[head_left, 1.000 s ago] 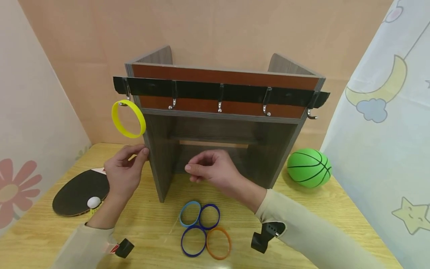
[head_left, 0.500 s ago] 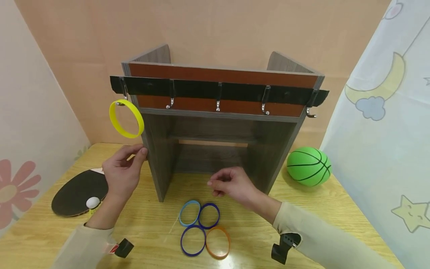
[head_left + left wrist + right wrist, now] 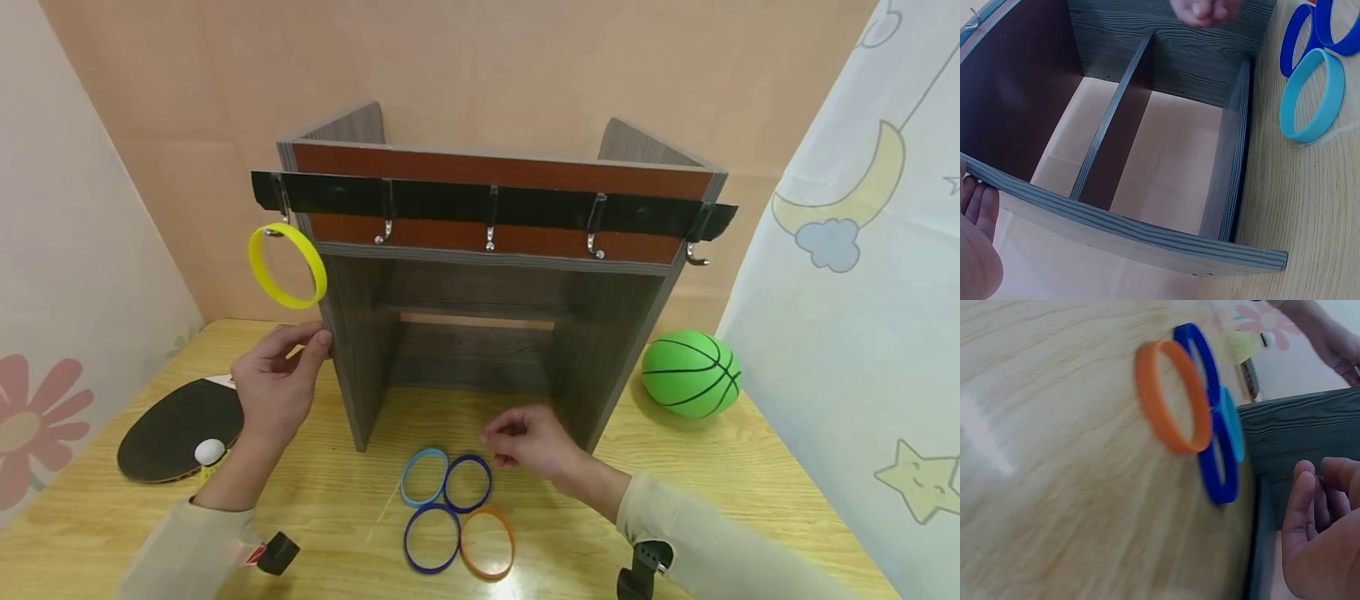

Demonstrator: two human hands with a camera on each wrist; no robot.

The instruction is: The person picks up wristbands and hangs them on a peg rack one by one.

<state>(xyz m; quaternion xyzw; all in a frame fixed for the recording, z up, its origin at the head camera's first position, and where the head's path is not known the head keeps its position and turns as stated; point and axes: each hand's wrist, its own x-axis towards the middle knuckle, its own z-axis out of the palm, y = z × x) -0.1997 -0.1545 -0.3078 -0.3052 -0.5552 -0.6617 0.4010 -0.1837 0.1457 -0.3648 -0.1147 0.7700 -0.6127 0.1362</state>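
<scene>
My left hand [image 3: 273, 375] grips the front edge of the left side panel of a grey wooden shelf unit [image 3: 347, 333]. A yellow wristband [image 3: 320, 275] hangs above that hand, on the leftmost hook of a black hook rail [image 3: 442, 192]. My right hand [image 3: 534, 442] hovers low before the shelf opening, fingers loosely curled with nothing between them. Just to its left, a dark blue wristband [image 3: 468, 457] lies on the table. Touching or close beside it are a light blue wristband [image 3: 1334, 94], a second dark blue wristband [image 3: 431, 571] and an orange wristband [image 3: 1149, 390].
Several silver hooks, including the middle hook [image 3: 491, 237], carry nothing. On the left lie a black table tennis paddle [image 3: 168, 433] and a white-tipped yellow shuttlecock [image 3: 209, 452]. A green ball [image 3: 690, 375] sits right of the shelf. Patterned cloth [image 3: 847, 333] bounds the table's right side.
My right hand has moved down and to the right, from in front of the shelf opening to near the wristbands. The left hand keeps its grip on the panel; the yellow wristband stays hanging.
</scene>
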